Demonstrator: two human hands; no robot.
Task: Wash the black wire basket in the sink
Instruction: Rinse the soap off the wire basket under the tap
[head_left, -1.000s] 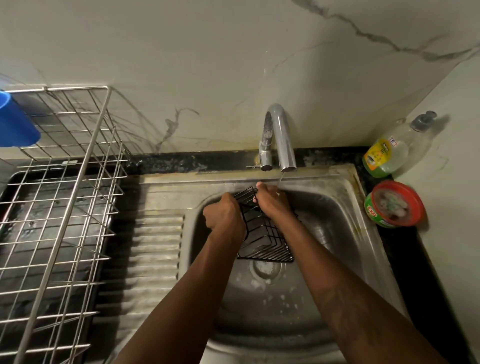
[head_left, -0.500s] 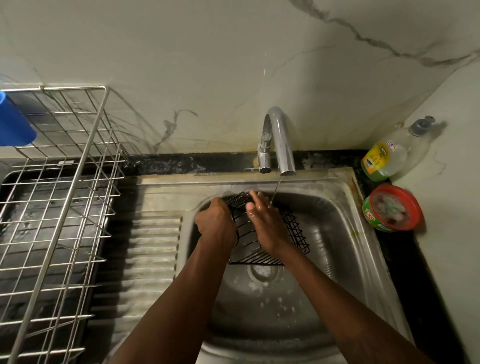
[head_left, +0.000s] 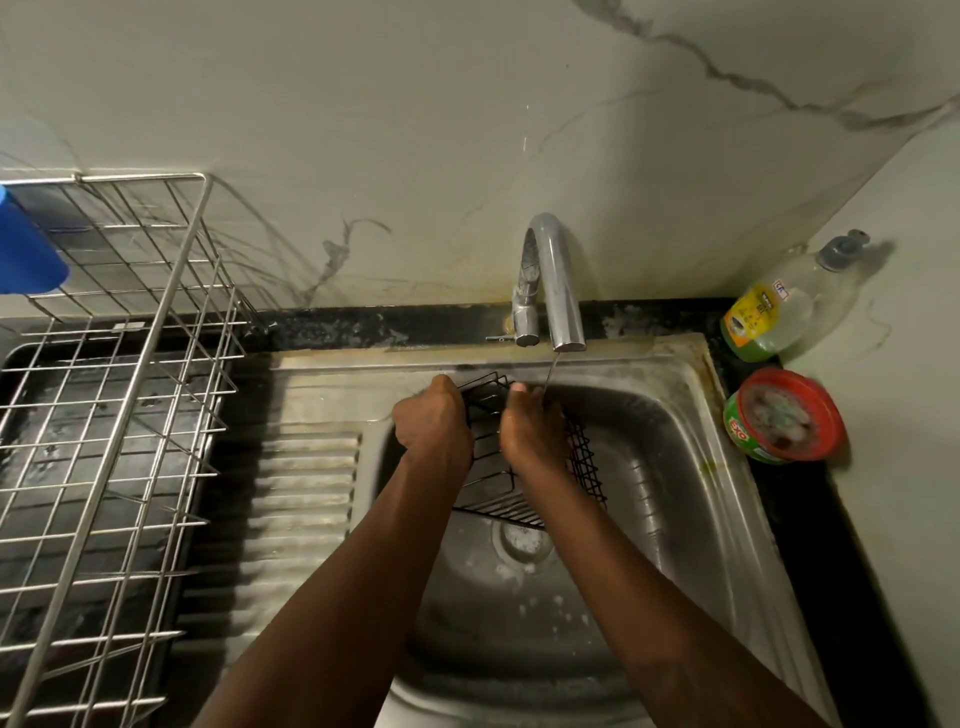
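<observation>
Basket (head_left: 587, 460) has turned under the tap (head_left: 558, 280); left hand (head_left: 434, 431) grips its side, right hand (head_left: 532, 434) now rubs inside, fingers straight: washing goes on

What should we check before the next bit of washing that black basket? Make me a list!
1. Left hand grips the black wire basket: ok.
2. Basket sits inside the sink: ok.
3. Tap runs a thin water stream: ok.
4. Stream reaches the wires beside the right hand: cannot tell.
5. Drain lets water out, with foam sitting on it: cannot tell.
</observation>
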